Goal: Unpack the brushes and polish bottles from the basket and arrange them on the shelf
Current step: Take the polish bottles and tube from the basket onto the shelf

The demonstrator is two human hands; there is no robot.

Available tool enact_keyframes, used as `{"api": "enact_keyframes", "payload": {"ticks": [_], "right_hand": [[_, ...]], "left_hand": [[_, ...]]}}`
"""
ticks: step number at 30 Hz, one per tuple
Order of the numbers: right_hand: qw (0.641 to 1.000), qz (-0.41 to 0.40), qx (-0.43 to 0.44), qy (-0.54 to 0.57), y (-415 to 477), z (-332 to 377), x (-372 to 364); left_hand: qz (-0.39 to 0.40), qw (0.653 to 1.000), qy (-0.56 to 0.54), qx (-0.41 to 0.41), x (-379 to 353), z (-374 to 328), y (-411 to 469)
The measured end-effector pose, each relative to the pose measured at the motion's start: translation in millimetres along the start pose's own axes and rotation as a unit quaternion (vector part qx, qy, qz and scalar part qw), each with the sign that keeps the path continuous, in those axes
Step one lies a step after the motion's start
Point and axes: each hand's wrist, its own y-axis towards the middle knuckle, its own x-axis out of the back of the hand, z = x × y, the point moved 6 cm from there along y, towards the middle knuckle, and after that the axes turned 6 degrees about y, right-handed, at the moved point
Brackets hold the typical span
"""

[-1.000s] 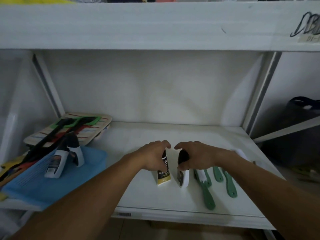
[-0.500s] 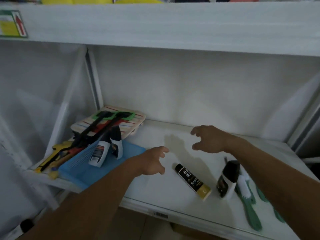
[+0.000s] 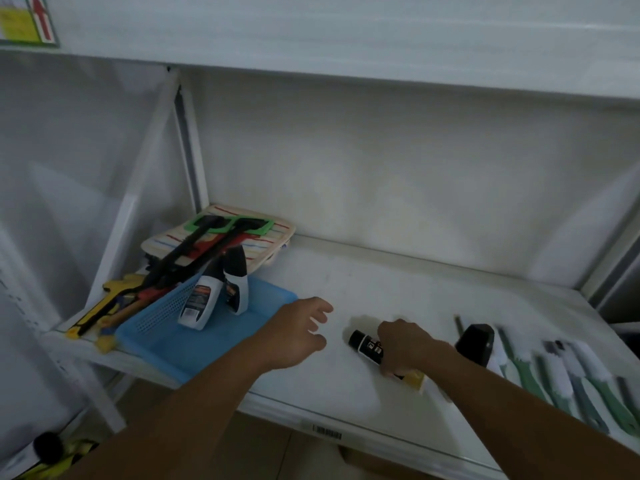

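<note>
A blue basket [image 3: 166,344] lies at the left of the white shelf [image 3: 398,292]. Two white polish bottles [image 3: 216,292] with black caps lean inside it, and long-handled brushes [image 3: 180,258] stick out behind. My left hand [image 3: 298,334] hovers just right of the basket, fingers spread, holding nothing. My right hand [image 3: 405,348] is closed over a black and yellow polish tube [image 3: 365,344] that lies flat on the shelf. To its right lies a black-capped bottle [image 3: 476,342], then several green brushes [image 3: 568,382], blurred.
A striped pad [image 3: 263,237] leans at the back left behind the basket. Yellow-handled tools [image 3: 100,306] lie at the shelf's left edge. An upper shelf board [image 3: 311,32] overhangs. The shelf's front edge [image 3: 325,434] carries a barcode label.
The view has swung left. My right hand came down from the back of the shelf and closed on the tube. My left hand shifted slightly toward the basket.
</note>
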Motion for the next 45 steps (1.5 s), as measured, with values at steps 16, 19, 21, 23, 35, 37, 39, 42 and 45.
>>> {"api": "enact_keyframes", "payload": {"ticks": [16, 19, 21, 23, 35, 37, 39, 42, 45], "right_hand": [[0.992, -0.036, 0.121, 0.019, 27, 46, 34], [0.966, -0.151, 0.151, 0.149, 39, 96, 75], [0.939, -0.179, 0.161, 0.247, 51, 132, 88], [0.915, -0.181, 0.164, 0.320, 63, 166, 93], [0.865, -0.186, 0.087, 0.458, 88, 215, 82], [0.830, -0.175, 0.091, 0.521, 79, 202, 94], [0.784, -0.165, 0.099, 0.590, 64, 178, 116], [0.762, -0.176, 0.133, 0.609, 33, 128, 152], [0.760, -0.205, 0.151, 0.597, -7, 63, 180]], "left_hand": [[-0.235, 0.910, 0.247, 0.238, 141, 130, -33], [-0.239, 0.908, 0.233, 0.252, 135, 134, -26], [-0.248, 0.904, 0.228, 0.265, 133, 135, -23], [-0.259, 0.898, 0.226, 0.274, 133, 139, -20], [-0.244, 0.924, -0.027, 0.292, 118, 146, -13], [-0.261, 0.925, -0.098, 0.256, 126, 139, -16], [-0.275, 0.927, -0.148, 0.207, 140, 122, -18], [-0.258, 0.936, -0.197, 0.133, 154, 71, -17], [-0.241, 0.942, -0.215, 0.087, 148, 19, -5]]}}
